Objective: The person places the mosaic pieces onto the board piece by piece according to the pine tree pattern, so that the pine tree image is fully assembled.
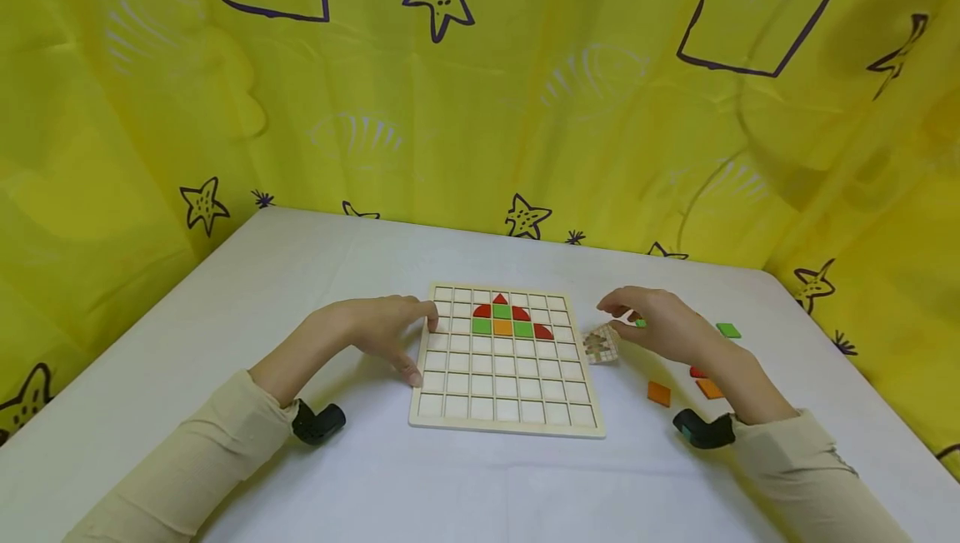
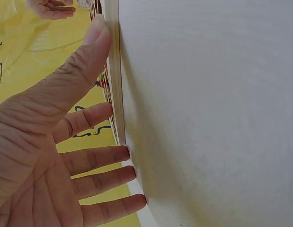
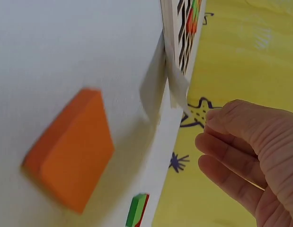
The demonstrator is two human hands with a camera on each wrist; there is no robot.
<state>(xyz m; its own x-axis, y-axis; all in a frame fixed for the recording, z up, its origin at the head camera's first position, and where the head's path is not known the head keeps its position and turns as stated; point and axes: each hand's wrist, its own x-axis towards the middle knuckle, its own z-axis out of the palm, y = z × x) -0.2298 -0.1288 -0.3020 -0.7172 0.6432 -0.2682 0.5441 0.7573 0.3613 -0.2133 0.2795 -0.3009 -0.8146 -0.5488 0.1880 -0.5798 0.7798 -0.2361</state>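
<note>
A pale wooden grid board (image 1: 507,427) lies flat on the table. Near its far side, red, green and orange pieces (image 1: 502,327) fill several cells in a stepped shape. My left hand (image 1: 378,328) rests at the board's left edge, thumb and index finger touching the rim; its fingers look straight in the left wrist view. Against the right rim leans a small card (image 1: 602,345) with a printed grid. My right hand (image 1: 663,328) hovers just right of that card, fingers loosely bent. Nothing shows between its fingertips in the right wrist view (image 3: 250,146).
Loose pieces lie right of the board: an orange square (image 1: 659,394), another orange piece (image 1: 709,389), a red one (image 1: 697,372) partly behind my forearm, and a green one (image 1: 727,331). A yellow patterned curtain (image 1: 465,110) hangs behind the white table (image 1: 330,493).
</note>
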